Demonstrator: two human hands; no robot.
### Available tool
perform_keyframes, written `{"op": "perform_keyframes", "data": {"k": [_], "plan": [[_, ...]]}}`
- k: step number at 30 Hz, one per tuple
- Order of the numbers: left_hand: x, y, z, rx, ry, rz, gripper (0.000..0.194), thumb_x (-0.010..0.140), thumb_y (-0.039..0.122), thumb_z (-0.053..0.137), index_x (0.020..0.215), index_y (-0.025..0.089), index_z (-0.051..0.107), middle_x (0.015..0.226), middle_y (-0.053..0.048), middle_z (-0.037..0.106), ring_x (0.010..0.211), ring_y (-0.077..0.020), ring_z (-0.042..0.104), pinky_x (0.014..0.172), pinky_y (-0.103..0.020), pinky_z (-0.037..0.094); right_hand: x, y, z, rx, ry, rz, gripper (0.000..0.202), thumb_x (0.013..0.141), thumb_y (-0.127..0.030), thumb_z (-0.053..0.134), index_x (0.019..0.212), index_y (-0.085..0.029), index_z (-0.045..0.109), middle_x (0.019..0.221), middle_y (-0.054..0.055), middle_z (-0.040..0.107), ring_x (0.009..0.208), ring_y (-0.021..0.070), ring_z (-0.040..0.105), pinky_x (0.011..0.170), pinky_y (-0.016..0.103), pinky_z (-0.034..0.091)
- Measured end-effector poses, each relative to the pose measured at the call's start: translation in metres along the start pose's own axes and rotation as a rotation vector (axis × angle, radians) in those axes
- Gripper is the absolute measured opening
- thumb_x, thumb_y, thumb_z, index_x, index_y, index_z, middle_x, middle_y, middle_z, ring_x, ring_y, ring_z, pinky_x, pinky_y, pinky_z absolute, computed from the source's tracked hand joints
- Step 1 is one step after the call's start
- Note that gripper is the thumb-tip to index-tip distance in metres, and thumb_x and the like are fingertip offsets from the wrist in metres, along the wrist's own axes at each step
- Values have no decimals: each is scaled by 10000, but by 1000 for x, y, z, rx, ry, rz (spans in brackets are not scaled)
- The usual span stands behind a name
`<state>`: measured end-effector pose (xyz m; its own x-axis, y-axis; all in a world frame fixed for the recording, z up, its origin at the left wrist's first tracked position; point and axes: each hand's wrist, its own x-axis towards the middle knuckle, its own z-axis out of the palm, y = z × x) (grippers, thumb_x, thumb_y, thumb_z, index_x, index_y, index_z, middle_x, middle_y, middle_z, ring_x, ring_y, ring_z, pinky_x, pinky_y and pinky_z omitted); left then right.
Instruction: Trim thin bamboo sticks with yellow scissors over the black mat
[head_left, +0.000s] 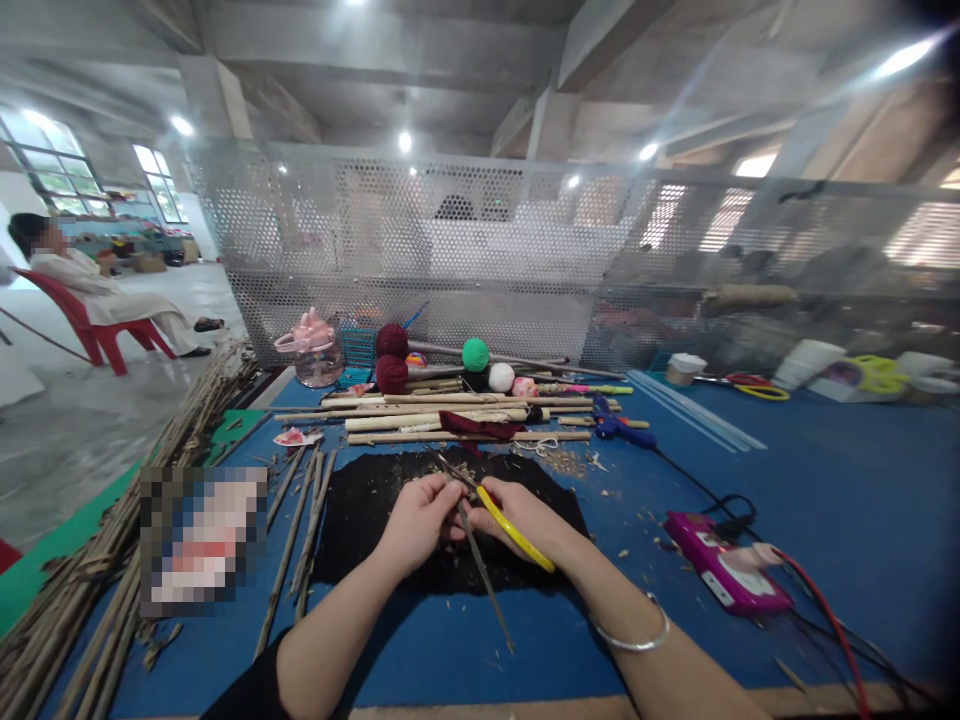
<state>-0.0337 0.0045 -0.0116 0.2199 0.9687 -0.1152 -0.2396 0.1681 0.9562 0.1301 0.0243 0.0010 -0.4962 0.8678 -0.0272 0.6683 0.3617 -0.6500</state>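
Note:
My left hand [418, 517] is closed, its thumb and fingers pinching a thin brown twig [487, 585] that slants down toward me. In my right hand [529, 515] is a pair of scissors with yellow handles [527, 546]; the dark blades point away from me, close to the left fingertips. Both hands meet over a black cloth [352, 520] strewn with small bark scraps. Whether the blades touch the twig is hidden by my fingers. A silver bangle [637, 645] circles my right wrist.
Long twigs [161, 450] are heaped at the left edge. Behind the cloth lie peeled sticks [469, 437], yarn balls [475, 354] and a blue glue gun [621, 425]. A magenta power strip [724, 565] with cords sits right. A perforated metal screen [390, 240] stands behind; a person [97, 275] sits far left.

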Motion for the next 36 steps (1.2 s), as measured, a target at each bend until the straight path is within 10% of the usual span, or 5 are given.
{"op": "perform_keyframes", "data": {"k": [16,24,31,36], "plan": [[-2,2,1,9,4,2,321,681,440,596,744,128,554,617,-6,586,518,-92,566,498,-196,455,4,10,2,141,-75,-119,435,773,-555,435,763,-130,528,651,-14,472,579,86,380,529,195,328],[5,24,12,665,171,369,349,786,405,438,653,155,641,608,-7,620,563,-119,512,545,-203,371,12,7,1,581,-48,-18,398,588,-456,667,709,-169,420,589,-59,452,509,65,395,476,188,335],[32,65,-14,847,-266,255,392,784,454,419,769,145,661,604,-6,599,501,-112,497,452,-192,339,5,5,-9,886,-91,18,349,596,-415,662,669,-166,428,491,-72,430,382,32,301,351,166,200],[82,65,-54,1380,136,538,250,761,339,514,841,180,690,842,-71,631,779,-183,559,713,-277,419,1,19,-18,972,-83,21,379,588,-457,666,696,-159,458,547,-37,492,405,33,303,360,171,156]]}}
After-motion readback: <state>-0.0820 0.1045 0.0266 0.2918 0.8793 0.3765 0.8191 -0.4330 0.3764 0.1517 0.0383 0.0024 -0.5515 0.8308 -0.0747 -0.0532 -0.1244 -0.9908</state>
